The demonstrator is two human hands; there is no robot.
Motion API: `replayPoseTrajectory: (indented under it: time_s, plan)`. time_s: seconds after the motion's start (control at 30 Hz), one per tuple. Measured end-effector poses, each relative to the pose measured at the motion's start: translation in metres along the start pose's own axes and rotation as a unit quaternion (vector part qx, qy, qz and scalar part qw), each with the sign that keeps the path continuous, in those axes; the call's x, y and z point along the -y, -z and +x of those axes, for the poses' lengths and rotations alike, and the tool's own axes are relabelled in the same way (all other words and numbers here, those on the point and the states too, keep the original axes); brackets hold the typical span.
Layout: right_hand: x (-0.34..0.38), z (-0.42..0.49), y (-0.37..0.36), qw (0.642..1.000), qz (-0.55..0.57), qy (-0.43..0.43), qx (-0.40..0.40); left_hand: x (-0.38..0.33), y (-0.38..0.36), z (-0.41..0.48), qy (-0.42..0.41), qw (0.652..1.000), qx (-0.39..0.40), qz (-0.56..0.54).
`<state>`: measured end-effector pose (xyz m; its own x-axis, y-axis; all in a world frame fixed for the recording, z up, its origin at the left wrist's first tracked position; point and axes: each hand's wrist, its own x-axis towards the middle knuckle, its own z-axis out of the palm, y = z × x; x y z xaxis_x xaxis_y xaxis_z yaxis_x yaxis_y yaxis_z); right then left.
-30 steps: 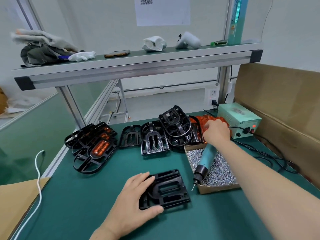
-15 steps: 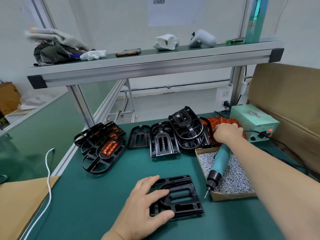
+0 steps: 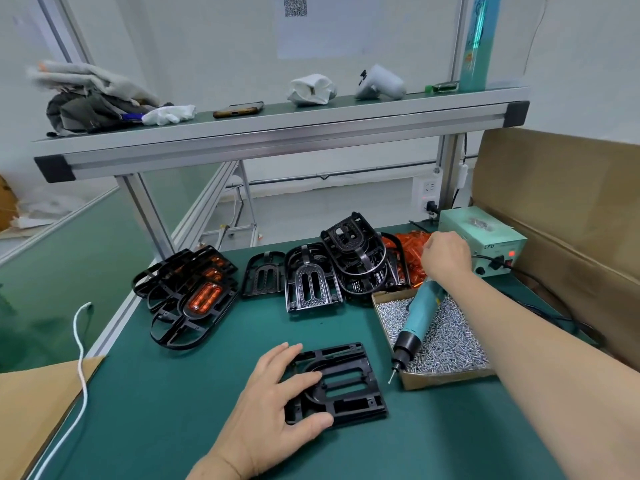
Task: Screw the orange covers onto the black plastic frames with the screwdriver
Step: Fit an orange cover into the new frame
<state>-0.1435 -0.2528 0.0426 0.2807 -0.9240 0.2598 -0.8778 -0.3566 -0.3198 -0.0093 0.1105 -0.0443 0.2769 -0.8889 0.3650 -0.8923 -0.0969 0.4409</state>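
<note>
Two bare hands are busy over the green table [image 3: 166,410]. The left grip [image 3: 277,393] lies spread on a black plastic frame [image 3: 346,398] that sits flat near the front of the table. Its fingers are fairly straight across the frame's left part and the thumb is laid along the near edge, so it presses down rather than clenches.

The right grip [image 3: 446,256] is stretched far back to a heap of orange covers [image 3: 403,249]. Its fingertips are hidden behind the back of the hand, so I cannot tell whether they have taken a cover. Under that palm it grasps the teal screwdriver [image 3: 420,313]. The tool slants down toward the person, its black nose and thin bit hanging off the near left corner of a cardboard box [image 3: 446,380] filled with small silver screws [image 3: 450,337].

Just left of the orange heap, a loose pile of bare frames [image 3: 353,261] leans together, some tilted up on others. Farther left is a stack of finished frames [image 3: 194,299], orange showing through their middle slots.

Right of the heap stands a pale green power unit [image 3: 485,233] with a red light lit on its front and a black cable running off it. Brown cardboard [image 3: 554,202] walls in the right side. A white cord [image 3: 81,344] trails along the left edge of the table. On the shelf [image 3: 277,133] overhead lie crumpled cloths, a phone and some white bundles.
</note>
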Motion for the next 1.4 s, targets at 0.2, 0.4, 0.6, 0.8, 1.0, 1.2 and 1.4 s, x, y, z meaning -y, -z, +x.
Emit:
replayPoseTrajectory:
  time_s: [0.2, 0.4, 0.6, 0.8, 1.0, 1.2, 1.4]
  plan:
    - [-0.008, -0.010, 0.012, 0.992, 0.113, -0.007, -0.049, 0.000, 0.000, 0.000, 0.006, 1.000, 0.000, 0.018]
    - [0.005, -0.038, 0.035, 0.961, 0.274, 0.020, -0.029, -0.002, 0.001, -0.001, 0.010, 1.000, 0.005, 0.021]
    - [0.036, -0.091, 0.049, 0.926, 0.297, 0.151, 0.180, -0.003, 0.001, 0.001, 0.032, 0.999, -0.007, -0.003]
    - [0.057, -0.140, 0.040, 0.888, 0.180, 0.306, 0.293, -0.009, 0.003, 0.003, 0.045, 0.999, 0.006, 0.017]
    - [0.056, -0.151, 0.031, 0.868, 0.124, 0.343, 0.337, -0.009, 0.005, 0.002, 0.048, 0.999, 0.007, 0.022]
    - [0.055, -0.157, 0.021, 0.864, 0.064, 0.376, 0.328, -0.009, 0.005, 0.001, 0.053, 0.998, 0.009, 0.016]
    - [0.057, -0.165, 0.019, 0.856, -0.005, 0.415, 0.308, -0.008, 0.003, 0.000, 0.058, 0.998, 0.005, 0.012]
